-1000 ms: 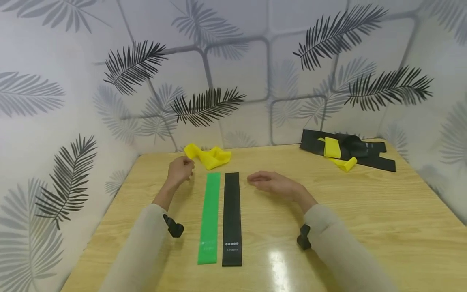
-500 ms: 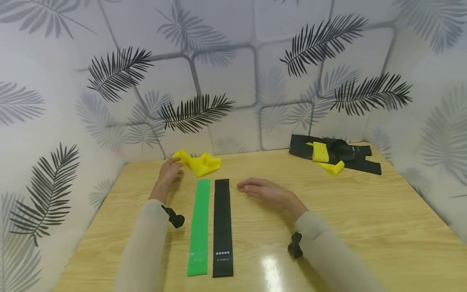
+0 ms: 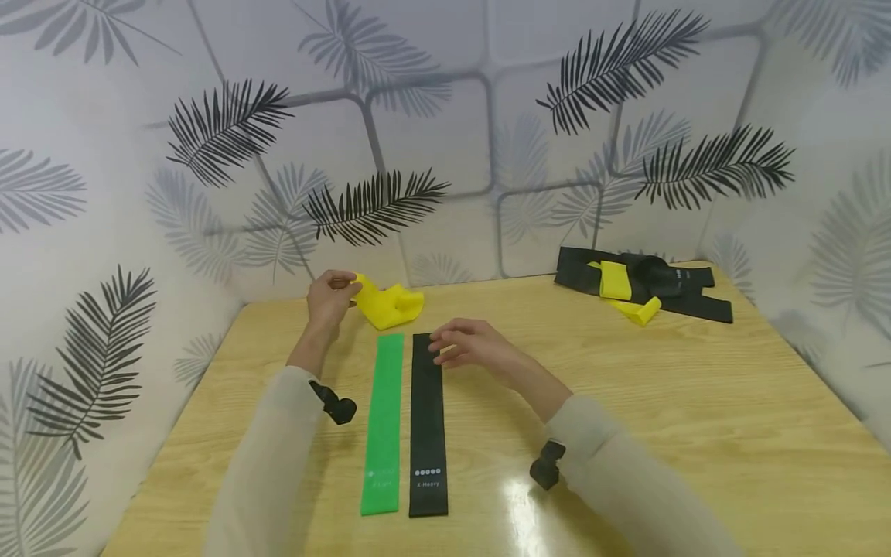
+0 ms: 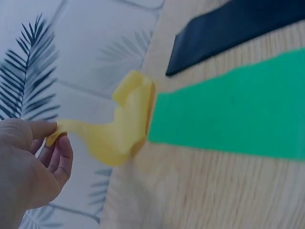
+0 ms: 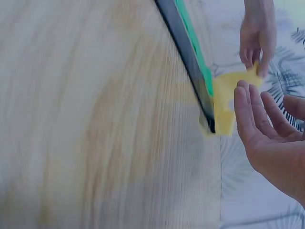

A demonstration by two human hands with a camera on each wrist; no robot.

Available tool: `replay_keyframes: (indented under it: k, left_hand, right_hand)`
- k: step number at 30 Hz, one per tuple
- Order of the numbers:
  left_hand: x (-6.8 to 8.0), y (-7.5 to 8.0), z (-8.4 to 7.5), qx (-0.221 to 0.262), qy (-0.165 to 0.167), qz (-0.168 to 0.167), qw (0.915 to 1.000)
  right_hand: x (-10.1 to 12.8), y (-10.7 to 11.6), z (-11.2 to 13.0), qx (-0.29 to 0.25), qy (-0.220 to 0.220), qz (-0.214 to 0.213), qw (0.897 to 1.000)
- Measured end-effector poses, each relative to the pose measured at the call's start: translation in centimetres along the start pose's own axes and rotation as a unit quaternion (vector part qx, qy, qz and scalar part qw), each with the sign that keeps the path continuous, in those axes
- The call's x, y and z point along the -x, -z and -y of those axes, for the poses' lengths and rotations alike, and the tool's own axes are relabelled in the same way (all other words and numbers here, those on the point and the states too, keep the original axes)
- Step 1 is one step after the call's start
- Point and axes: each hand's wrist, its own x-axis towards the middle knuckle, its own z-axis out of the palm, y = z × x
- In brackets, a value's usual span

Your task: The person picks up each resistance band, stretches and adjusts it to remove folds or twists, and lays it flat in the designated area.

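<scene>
Pinching one end of the crumpled yellow band between thumb and fingertips, the left grip is lifting that end just off the counter, while the rest of the band is sagging down to the right of the grip and resting on the wood. In the left wrist view the same hand is closing thumb and forefinger on the band's tip, and the band's long axis is trailing away from the grip toward the far end of the green band.

The right grip is hovering loosely open, fingers relaxed and slightly bent, holding nothing; its fingertips are sitting over the far end of the black band, and whether they are touching it cannot be told. The right wrist view is showing this palm spread open with the yellow band just beyond it.

Below both grips, the green band and the black band are lying flat side by side, nearly touching, long axes running from the far side toward the person. Well away to the right of the right grip, a heap of black and yellow bands is lying near the back corner. Leaf-patterned walls are enclosing the pale wooden counter on three sides.
</scene>
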Motion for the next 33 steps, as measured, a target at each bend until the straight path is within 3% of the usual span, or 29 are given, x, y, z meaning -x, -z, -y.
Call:
replay_keyframes:
  k: [3,8,15,20,25,30,33]
  left_hand:
    - [0.5,-1.1,-1.5,0.048,0.002,0.012,0.9988]
    - [2.2,-2.5,-4.0,0.115,0.018,0.066,0.9911]
    - [4.9,-4.3,-6.5,0.161,0.008,0.148,0.9758]
    - [6.8,-4.8,-7.2,0.118,-0.023,0.184,0.9756]
    - [7.9,-5.0,-7.4,0.061,-0.057,0.198,0.9767]
    - [8.9,-4.9,-7.0,-0.008,-0.077,0.223,0.9718]
    - [9.4,-5.0,-6.4,-0.034,-0.067,0.232,0.9697]
  right_hand:
    - [-0.1,-1.4,0.5,-0.018,-0.008,0.018,1.0]
    - [-0.4,-2.8,0.7,-0.066,-0.02,0.021,0.997]
    - [-0.8,-3.1,1.8,-0.138,0.017,-0.005,0.99]
    - [-0.9,-3.1,2.8,-0.181,0.036,-0.08,0.98]
    - [-0.7,-2.9,3.5,-0.223,0.041,-0.159,0.961]
    - [-0.5,-2.5,4.0,-0.219,0.026,-0.221,0.95]
    - [-0.4,-2.3,4.3,-0.212,0.025,-0.239,0.947]
